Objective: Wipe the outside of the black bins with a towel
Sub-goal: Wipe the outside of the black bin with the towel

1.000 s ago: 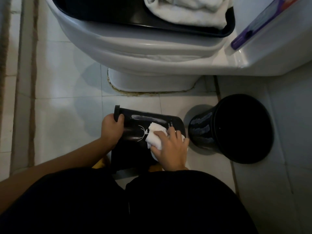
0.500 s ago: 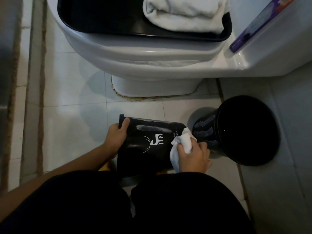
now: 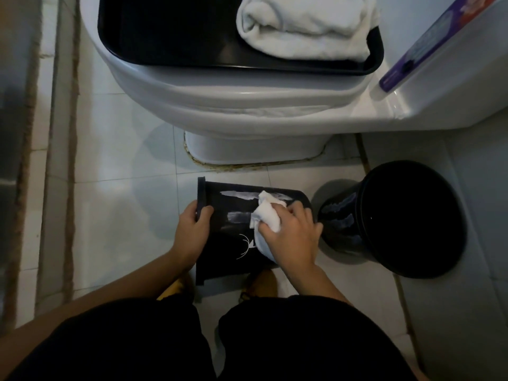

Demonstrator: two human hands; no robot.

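Note:
A black bin with a white antler print (image 3: 233, 232) lies on its side on the tiled floor in front of my knees. My left hand (image 3: 192, 232) grips its rim at the left end. My right hand (image 3: 291, 237) presses a crumpled white towel (image 3: 266, 215) against the bin's upper side, over part of the print. A second black bin (image 3: 412, 218), round and upright, stands just to the right with glossy streaks on its wall.
A white toilet (image 3: 247, 111) stands straight ahead, with a black tray (image 3: 170, 37) holding a folded white towel (image 3: 305, 26) on its lid. A purple packet (image 3: 428, 42) rests on the cistern. A floor track (image 3: 63, 149) runs along the left.
My right hand has slid the towel from the bin's right end back toward the middle, covering part of the antler print. The left hand keeps its grip on the rim.

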